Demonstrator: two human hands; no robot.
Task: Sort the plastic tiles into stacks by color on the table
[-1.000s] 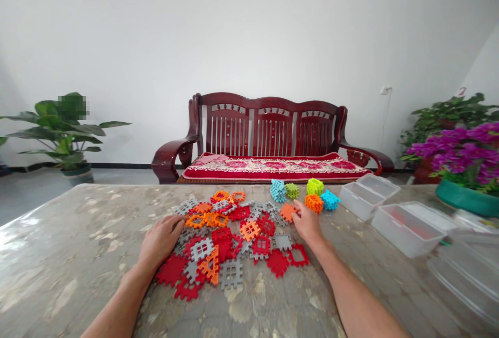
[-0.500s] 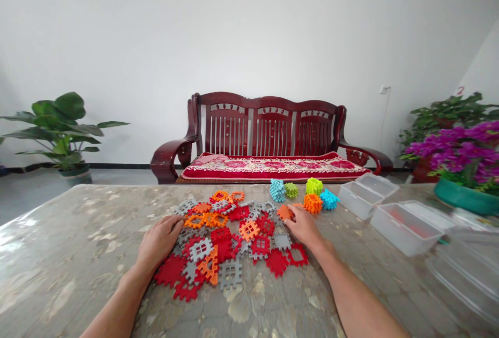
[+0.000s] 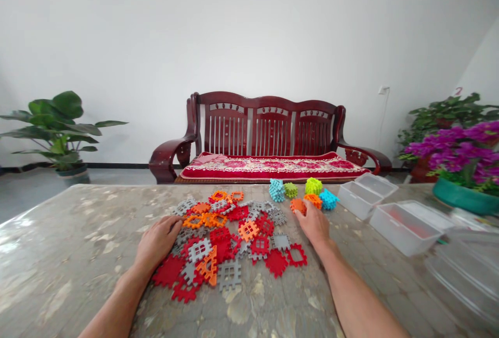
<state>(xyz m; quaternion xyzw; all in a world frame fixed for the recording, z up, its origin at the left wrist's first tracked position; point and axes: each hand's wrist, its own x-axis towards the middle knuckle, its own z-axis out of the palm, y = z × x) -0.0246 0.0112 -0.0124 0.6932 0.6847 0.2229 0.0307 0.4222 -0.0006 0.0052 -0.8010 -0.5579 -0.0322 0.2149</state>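
Note:
A spread pile of red, grey and orange notched plastic pieces point(image 3: 220, 244) lies on the patterned table point(image 3: 97, 239). At its left edge rests my left hand point(image 3: 158, 236), fingertips touching the pile near an orange piece point(image 3: 194, 221); whether it grips anything is hidden. My right hand point(image 3: 313, 222) is closed on an orange piece point(image 3: 298, 206), right of the pile and in front of the stacks. Behind it stand an orange stack point(image 3: 313, 201), partly covered, a lime stack point(image 3: 313, 186), a bright blue stack point(image 3: 329, 199), an olive stack point(image 3: 290, 190) and a light blue stack point(image 3: 276, 191).
Clear plastic boxes point(image 3: 403, 234) stand on the right of the table, one with something red inside, beside clear lids point(image 3: 463, 270). A teal pot point(image 3: 463, 195) of purple flowers is at the far right. Beyond the table is a wooden bench point(image 3: 268, 125).
My right hand has moved right and slightly back with the orange piece, away from the pile to the orange stack. My left hand has hardly moved.

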